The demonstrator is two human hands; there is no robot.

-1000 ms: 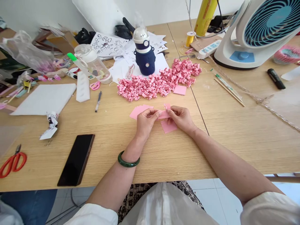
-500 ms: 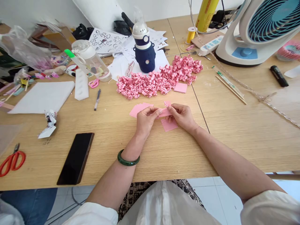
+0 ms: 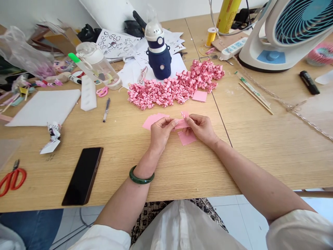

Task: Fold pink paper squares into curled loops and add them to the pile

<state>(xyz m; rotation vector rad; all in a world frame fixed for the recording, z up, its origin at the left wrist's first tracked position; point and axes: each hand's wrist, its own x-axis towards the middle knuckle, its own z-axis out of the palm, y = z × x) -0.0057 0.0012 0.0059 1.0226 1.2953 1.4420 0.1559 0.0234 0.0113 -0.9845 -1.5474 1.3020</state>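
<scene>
Between my two hands a pink paper strip (image 3: 181,124) is stretched, with a small curled piece standing up at its right end. My left hand (image 3: 161,131) pinches the strip's left end between thumb and fingers. The right end is gripped by my right hand (image 3: 202,127), its thumb pressing near the curl. Fanned pink paper pieces (image 3: 153,119) lie on the table behind my left hand. A pink paper square (image 3: 186,138) rests just below the strip. Beyond my hands spreads a long heap of curled pink paper pieces (image 3: 161,93), with another pink paper stack (image 3: 199,96) at its front right.
A dark blue bottle (image 3: 160,64) stands behind the heap. On the left are a phone (image 3: 82,176), red-handled scissors (image 3: 13,178), a pen (image 3: 106,110) and a clear bottle (image 3: 105,71). To the right lie wooden sticks (image 3: 256,98), a black marker (image 3: 309,82) and a fan (image 3: 270,52).
The whole view has shifted slightly. Both hands keep their pinch on the pink paper strip, with hardly any visible movement.
</scene>
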